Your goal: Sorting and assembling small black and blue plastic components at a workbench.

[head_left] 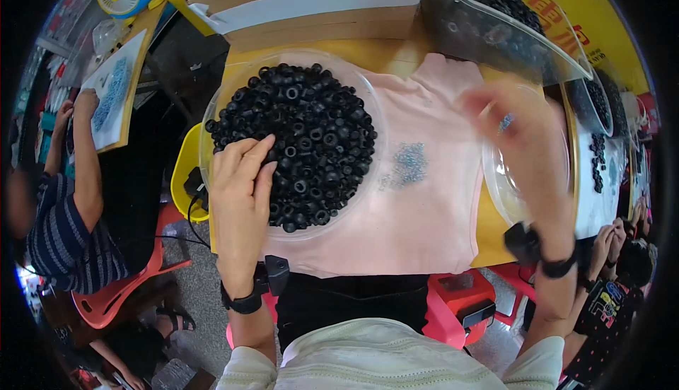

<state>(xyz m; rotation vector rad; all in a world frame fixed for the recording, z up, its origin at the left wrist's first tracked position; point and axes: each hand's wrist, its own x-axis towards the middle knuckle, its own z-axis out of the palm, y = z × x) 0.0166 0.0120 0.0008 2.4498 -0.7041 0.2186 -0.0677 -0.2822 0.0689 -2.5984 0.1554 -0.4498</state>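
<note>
My left hand point(242, 178) rests over the left edge of a round clear tray point(375, 178) heaped with small black ring-shaped pieces point(311, 135). Its thumb and forefinger are apart at the pile, and no piece shows held between them. My right hand point(506, 121) is smeared by motion above a second, shallow clear tray point(498, 185) on the right. By its fingers is a small bluish patch point(506, 121), too blurred to name. Between the hands a patch of tiny pale-blue glittery bits point(409, 164) lies on a pink cloth point(438, 220) shaped like a garment.
Behind the trays stand a cardboard box point(311, 8) and a clear plastic bin point(495, 36), both with black pieces. A yellow bucket point(185, 178) hangs low at the left. Other people work at tables on either side. A pink stool point(460, 305) stands below the table edge.
</note>
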